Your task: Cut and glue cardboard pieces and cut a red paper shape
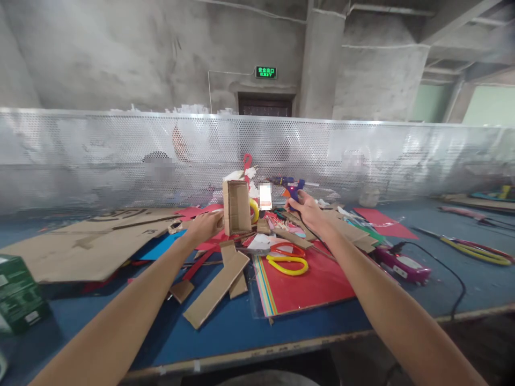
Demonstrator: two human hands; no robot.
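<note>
while hands [208, 225] grip | cardboard box [240, 209]: rectangular (hollow) | glue gun [295, 185]: blue plastic

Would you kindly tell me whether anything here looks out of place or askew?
A cardboard strip lies slantwise across a second strip, left of the red paper, and loose scraps crowd the middle of the table; that jumble looks untidy.

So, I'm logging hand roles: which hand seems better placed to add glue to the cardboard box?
Probably the right hand: it grips the glue gun, while the left hand holds the cardboard box.
</note>
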